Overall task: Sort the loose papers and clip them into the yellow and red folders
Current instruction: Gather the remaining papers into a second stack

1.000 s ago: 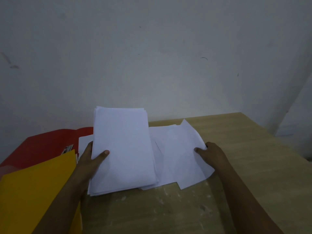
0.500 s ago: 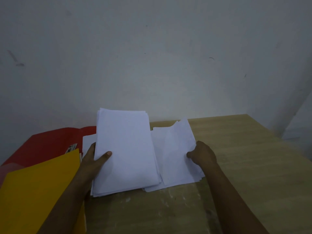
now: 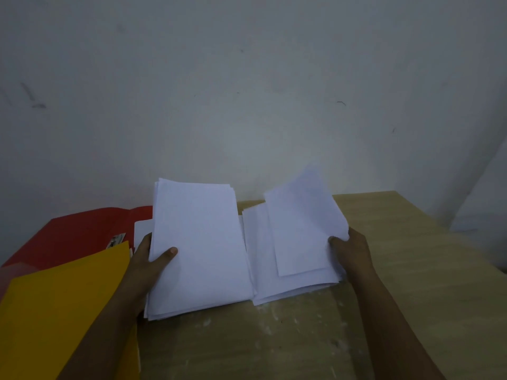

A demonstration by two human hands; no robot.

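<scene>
My left hand (image 3: 149, 259) grips a thick stack of white papers (image 3: 200, 248) by its left edge, thumb on top, holding it tilted up off the table. To its right lies a smaller pile of loose sheets (image 3: 290, 278). My right hand (image 3: 349, 249) pinches the right edge of a raised sheet (image 3: 301, 220) from that pile; the sheet curls upward. The yellow folder (image 3: 60, 319) lies at the lower left, partly under my left forearm. Behind it the red folder (image 3: 79, 231) lies open, with a metal clip (image 3: 116, 239) showing.
Everything rests on a wooden table (image 3: 411, 283) with pale smudges near its front. A grey wall stands directly behind. The table's right edge runs diagonally at the far right, with a pale surface beyond it.
My right hand gathered the spread loose sheets leftward into a neater pile, then lifted a top sheet by its right edge. The left hand kept hold of its stack.
</scene>
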